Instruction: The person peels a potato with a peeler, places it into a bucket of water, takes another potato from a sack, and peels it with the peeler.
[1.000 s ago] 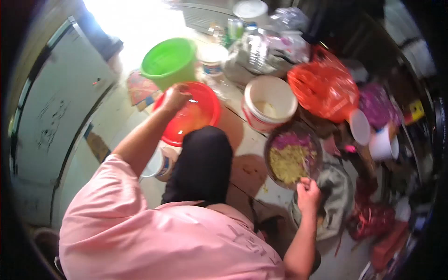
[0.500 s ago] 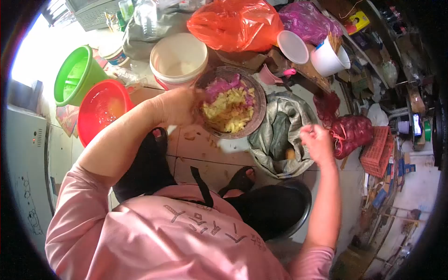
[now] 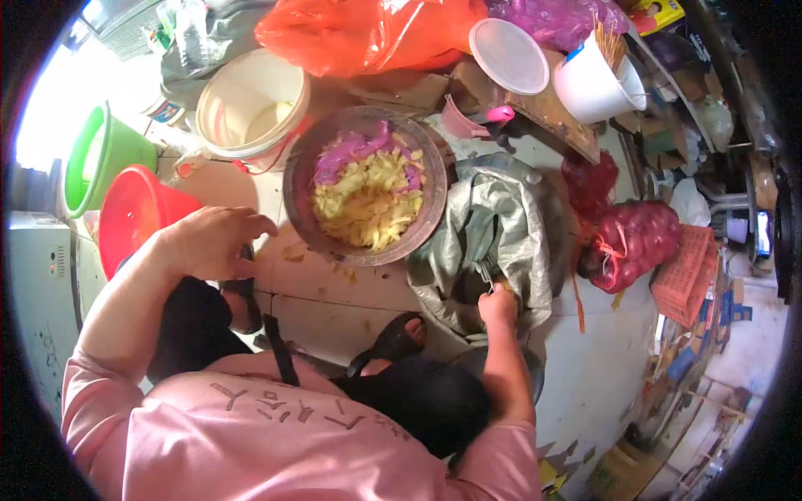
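My left hand [image 3: 219, 242] hovers over the floor beside the red basin, fingers apart and curved, holding nothing. A wide brown bowl [image 3: 294, 188] stands to its right, holding pale yellow peelings [image 3: 368, 196] over a purple plastic bag [image 3: 368, 149]. My right hand [image 3: 499, 306] is inside the near rim of a grey-green woven sack [image 3: 535, 242], fingers closed. A thin, light-coloured thing [image 3: 486, 274] shows at its fingertips, too small to name. The depth of the sack is dark.
A red basin [image 3: 134, 219], a green bucket [image 3: 125, 159] and a white bucket [image 3: 251, 100] stand left. Behind are a red plastic bag [image 3: 368, 33], a white lid [image 3: 510, 54] and a tub of skewers [image 3: 593, 83]. A net bag of onions [image 3: 639, 238] and an orange crate [image 3: 685, 275] lie right.
My left hand has moved from the bowl's edge left and down toward my knee. My right hand has dropped left into the mouth of the sack. The view has shifted.
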Tool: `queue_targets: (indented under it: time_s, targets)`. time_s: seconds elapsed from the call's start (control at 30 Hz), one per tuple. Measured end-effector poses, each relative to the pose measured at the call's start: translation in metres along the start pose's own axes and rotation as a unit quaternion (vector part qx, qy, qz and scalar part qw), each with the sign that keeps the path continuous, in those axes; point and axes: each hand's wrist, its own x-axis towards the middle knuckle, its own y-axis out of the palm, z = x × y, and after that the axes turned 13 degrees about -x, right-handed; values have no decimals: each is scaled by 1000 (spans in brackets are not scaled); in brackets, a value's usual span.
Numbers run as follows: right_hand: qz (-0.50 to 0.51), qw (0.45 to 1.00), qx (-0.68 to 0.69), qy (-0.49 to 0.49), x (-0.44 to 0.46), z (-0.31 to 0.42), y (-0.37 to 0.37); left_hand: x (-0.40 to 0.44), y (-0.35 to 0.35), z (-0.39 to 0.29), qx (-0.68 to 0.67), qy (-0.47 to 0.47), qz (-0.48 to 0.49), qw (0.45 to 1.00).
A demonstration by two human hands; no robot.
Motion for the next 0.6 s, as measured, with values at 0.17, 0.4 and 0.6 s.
queue_targets:
  time_s: [0.17,0.4,0.6]
  targets:
    - [66,994,-25,80,44,-10,12,28,-1,5,-48,-63,16,997]
    - [107,989,-47,90,71,-33,36,52,0,14,-24,-68,21,997]
    - [130,985,-91,61,73,-33,37,53,2,11,-59,-90,14,994]
